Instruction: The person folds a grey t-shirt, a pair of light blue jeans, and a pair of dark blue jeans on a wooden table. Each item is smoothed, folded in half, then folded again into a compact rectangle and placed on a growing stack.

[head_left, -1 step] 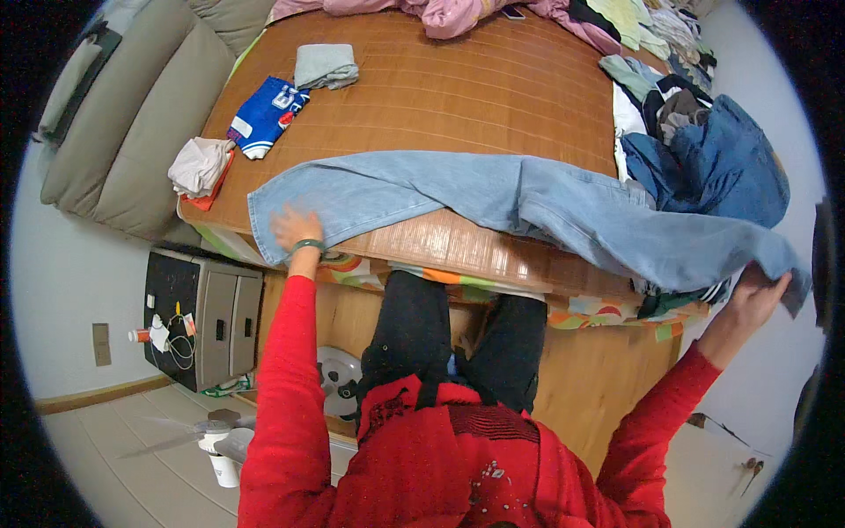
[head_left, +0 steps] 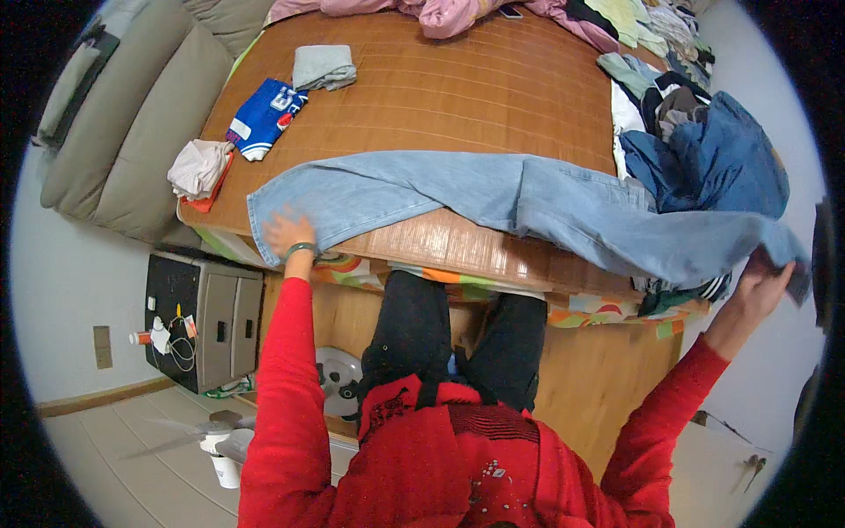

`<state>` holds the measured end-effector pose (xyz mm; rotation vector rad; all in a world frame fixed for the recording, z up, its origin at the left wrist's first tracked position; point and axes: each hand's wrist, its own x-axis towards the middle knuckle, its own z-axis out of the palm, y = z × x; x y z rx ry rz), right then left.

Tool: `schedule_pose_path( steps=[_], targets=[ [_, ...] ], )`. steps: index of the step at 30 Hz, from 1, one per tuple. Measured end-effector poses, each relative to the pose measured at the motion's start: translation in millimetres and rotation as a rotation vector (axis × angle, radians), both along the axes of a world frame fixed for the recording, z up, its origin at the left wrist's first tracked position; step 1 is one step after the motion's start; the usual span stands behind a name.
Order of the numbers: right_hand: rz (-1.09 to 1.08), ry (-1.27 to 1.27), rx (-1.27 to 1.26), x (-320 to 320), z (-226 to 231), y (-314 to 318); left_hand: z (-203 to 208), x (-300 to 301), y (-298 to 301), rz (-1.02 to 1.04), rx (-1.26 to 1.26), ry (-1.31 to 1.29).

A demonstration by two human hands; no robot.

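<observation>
A pair of light-blue jeans lies stretched sideways along the near edge of the bed, one leg crossing over the other. My left hand rests on the hem at the left end, its slightly blurred fingers spread flat on the denim. At the far right my right hand grips the other end, lifted off the bed beside the wall. Its fingertips are partly hidden by the cloth.
Folded on the bed mat are a grey garment, a blue shirt and a pale pink garment. Dark-blue denim tops a loose clothes pile at right. A pink quilt lies at the far side, a nightstand at left.
My left hand has slid slightly left and nearer to me over the hem. My right hand has shifted a little to the right, with the jeans still in it.
</observation>
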<state>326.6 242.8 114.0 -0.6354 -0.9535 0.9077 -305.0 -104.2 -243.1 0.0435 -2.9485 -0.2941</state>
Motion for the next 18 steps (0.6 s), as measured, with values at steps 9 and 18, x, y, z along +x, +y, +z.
schedule_pose_path(
  steps=[9,18],
  targets=[
    [0.161,-0.366,0.151,39,36,144,9,-46,-29,0.024,0.059,-0.107],
    [0.255,-0.084,-0.114,4,13,129,28,-74,47,-0.686,-0.130,-0.136]
  ],
)
